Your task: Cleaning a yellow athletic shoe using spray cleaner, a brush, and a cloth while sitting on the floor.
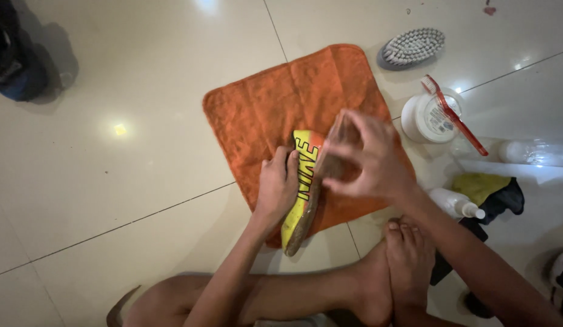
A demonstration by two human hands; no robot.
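- on the orange towel, spread over a pale tiled floor, a yellow and orange shoe stood on its edge, its heel end reaching past the towel's near border.
- left hand lay against the shoe's yellow side, fingers together and curled over its upper edge, gripping it.
- right hand pressed on the shoe's muddy sole side; it was blurred, fingers bent and slightly apart, and i could not tell whether they clutched anything.
- beyond the towel's far right corner lay a grey scrub brush, bristles up.
- a white tub sat just right of the towel, with a red toothbrush resting across its lid.
- near the right forearm lay a small white bottle and a yellow rag on dark cloth.
- bare feet were crossed below the towel.
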